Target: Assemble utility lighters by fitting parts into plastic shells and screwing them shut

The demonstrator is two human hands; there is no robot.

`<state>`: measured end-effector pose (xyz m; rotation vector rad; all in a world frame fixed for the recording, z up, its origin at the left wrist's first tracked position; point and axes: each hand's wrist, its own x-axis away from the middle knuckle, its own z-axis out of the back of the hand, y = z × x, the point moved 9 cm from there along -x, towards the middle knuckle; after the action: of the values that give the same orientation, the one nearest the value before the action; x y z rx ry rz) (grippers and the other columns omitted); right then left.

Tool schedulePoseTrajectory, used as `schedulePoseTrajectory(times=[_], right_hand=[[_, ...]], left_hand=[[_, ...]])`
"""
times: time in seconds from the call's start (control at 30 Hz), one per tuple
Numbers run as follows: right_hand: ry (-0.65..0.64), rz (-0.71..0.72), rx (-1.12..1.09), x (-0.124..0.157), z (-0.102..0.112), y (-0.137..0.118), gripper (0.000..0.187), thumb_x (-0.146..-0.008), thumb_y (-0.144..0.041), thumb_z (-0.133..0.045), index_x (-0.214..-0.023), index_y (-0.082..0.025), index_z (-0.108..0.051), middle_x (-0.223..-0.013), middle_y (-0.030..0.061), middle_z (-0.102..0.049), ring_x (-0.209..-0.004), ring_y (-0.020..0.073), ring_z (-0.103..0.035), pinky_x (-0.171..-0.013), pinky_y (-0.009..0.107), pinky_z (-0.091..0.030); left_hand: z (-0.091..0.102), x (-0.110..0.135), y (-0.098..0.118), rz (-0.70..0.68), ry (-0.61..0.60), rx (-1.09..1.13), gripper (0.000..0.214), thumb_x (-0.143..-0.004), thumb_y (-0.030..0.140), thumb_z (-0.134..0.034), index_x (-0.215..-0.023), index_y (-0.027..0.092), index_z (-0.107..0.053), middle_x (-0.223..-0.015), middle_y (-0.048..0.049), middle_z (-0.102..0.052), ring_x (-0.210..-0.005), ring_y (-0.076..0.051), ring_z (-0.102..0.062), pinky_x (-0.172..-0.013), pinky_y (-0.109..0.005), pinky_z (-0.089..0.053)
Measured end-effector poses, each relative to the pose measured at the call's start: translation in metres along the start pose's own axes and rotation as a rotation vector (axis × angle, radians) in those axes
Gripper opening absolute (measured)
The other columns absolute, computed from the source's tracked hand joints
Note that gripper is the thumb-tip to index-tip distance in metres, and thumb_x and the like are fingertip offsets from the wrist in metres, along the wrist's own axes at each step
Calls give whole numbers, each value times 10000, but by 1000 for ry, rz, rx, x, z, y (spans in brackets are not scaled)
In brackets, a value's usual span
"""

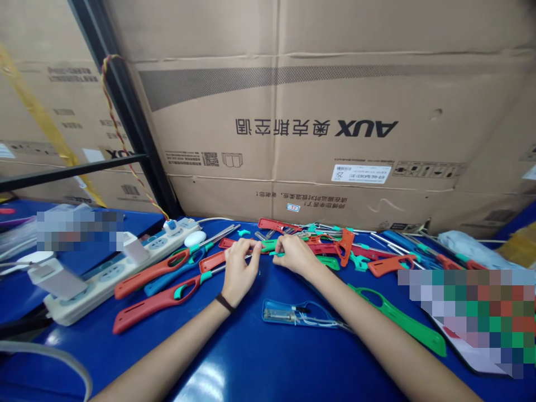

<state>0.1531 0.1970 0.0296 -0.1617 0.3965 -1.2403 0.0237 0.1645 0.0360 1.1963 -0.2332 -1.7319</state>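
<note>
Over the pile of lighter parts, my left hand (pixel 242 265) has thumb and fingertips pinched together; whatever is between them is too small to make out. Beside it, my right hand (pixel 296 254) is closed, with a small teal plastic piece (pixel 276 254) showing at its fingertips. Closer to me lies an open blue lighter handle half (pixel 278 314) with a clear tube and wires inside. A green lighter handle (pixel 412 321) rests by my right forearm. Red-orange long-necked lighters (pixel 157 304) lie left of my left hand. Behind both hands are loose red handle shells (pixel 278 225).
A white power strip (pixel 121 268) with plugged-in chargers (pixel 56 278) runs along the left. Large cardboard boxes (pixel 293 84) stand behind the blue table (pixel 234 346). A black metal frame (pixel 121 100) rises at left. More lighters (pixel 450 262) and a blurred-out area are at right.
</note>
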Motion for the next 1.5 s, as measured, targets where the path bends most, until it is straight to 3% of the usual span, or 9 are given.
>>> schedulePoseTrajectory(times=[0.17,0.3,0.37,0.47,0.6,0.97,1.1,1.27,1.5], right_hand=[[49,14,-166,20,18,3,87,-706,-158,-612,-749,-199,-549,-679,-6,-650,-646,152,-633,-583,231,-440],[70,-5,-334,55,36,12,140,-761,-192,-577,-833,-212,-459,-607,-67,-553,-499,95,-576,-479,191,-431],[104,-61,-617,74,42,23,194,-757,-213,-592,-881,-221,-442,-617,-78,-524,-490,100,-579,-474,207,-445],[60,-142,-978,95,32,33,361,-778,-316,-626,-1071,-236,-431,-722,-57,-567,-569,128,-653,-562,260,-533],[11,-241,-1198,103,15,43,350,-754,-462,-666,-957,-202,-550,-756,-23,-601,-673,151,-688,-660,286,-573],[45,-303,-1320,104,5,55,366,-657,-456,-771,-872,-201,-620,-814,-1,-644,-774,191,-704,-731,297,-568],[38,-233,-1221,104,8,49,311,-697,-433,-744,-870,-205,-622,-748,-4,-646,-708,159,-666,-616,260,-545],[17,-199,-1131,106,8,43,277,-662,-370,-777,-768,-184,-601,-745,-11,-656,-701,131,-648,-677,243,-509],[-89,-326,-1194,112,-6,41,336,-659,-413,-770,-797,-184,-567,-688,0,-705,-712,163,-695,-680,255,-536]], left_hand=[[-4,3,14,-69,-67,3,209,-919,306,-459,-773,194,-559,-784,-18,-598,-767,-184,-545,-763,-322,-401],[-11,11,30,-169,-163,-5,180,-921,314,-470,-829,201,-575,-836,-25,-614,-819,-188,-533,-805,-338,-375],[-16,16,38,-232,-234,7,168,-922,316,-471,-862,206,-583,-872,-29,-623,-852,-191,-534,-834,-348,-359],[-23,25,49,-336,-358,37,157,-891,349,-516,-916,214,-592,-902,-36,-627,-874,-199,-535,-861,-366,-344],[-26,34,61,-446,-446,42,252,-798,406,-621,-959,215,-591,-914,-43,-635,-853,-210,-529,-880,-394,-327],[-18,30,60,-469,-376,7,249,-752,374,-654,-930,210,-594,-863,-43,-595,-816,-210,-527,-897,-436,-320],[-15,32,66,-515,-366,14,266,-739,383,-667,-934,210,-616,-838,-39,-601,-799,-203,-525,-882,-426,-329],[-19,40,79,-604,-362,19,200,-821,383,-633,-911,204,-631,-800,-19,-631,-744,-164,-530,-847,-377,-339],[-21,45,86,-727,-324,-45,168,-914,347,-547,-901,193,-613,-774,7,-636,-722,-126,-556,-898,-356,-324]])
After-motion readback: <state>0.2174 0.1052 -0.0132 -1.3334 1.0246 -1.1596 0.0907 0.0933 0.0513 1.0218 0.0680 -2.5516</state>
